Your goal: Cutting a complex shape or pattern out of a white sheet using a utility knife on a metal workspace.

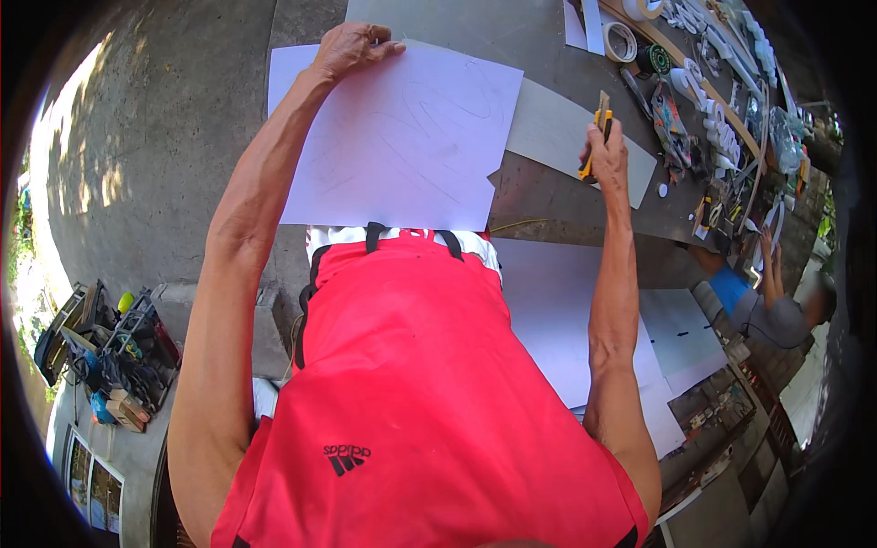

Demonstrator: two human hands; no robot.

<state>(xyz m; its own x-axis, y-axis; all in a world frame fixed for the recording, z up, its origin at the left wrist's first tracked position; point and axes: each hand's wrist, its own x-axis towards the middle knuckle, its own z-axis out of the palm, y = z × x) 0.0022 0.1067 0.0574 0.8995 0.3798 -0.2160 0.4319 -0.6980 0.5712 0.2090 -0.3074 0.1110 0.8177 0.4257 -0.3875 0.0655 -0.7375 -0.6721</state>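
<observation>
My left hand pinches the far edge of a white sheet that lies in front of my waist. Faint curved lines mark the sheet, and a small notch breaks its right edge near the lower corner. In my right hand is a yellow and black utility knife, its blade end pointing away from me. Under that hand lies a pale grey strip of sheet material, partly covered by the white sheet at its left end.
Rolls of tape, white cut letter shapes and tools crowd the table's right side. Large white sheets lie lower right. Another person works at far right. A loaded metal frame stands at left.
</observation>
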